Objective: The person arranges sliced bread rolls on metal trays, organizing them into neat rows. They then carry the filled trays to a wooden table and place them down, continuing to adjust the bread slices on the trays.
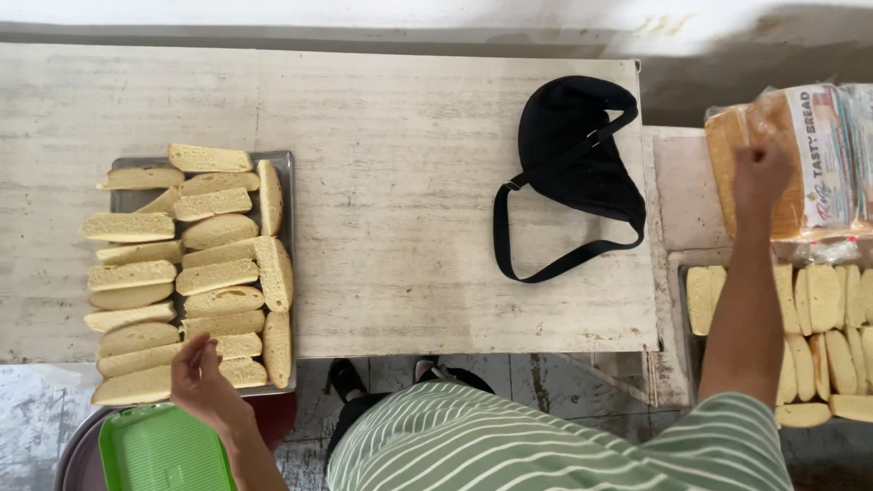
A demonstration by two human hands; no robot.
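Reaching right hand (760, 175) touches one bread bag (800, 159); two trays (286, 164).

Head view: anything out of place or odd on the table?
A black waist bag lies on the pale table between the two bread trays, strap looped loose, the only non-food item there. On the left tray, bread slices overhang its left edge. Nothing is spilled.
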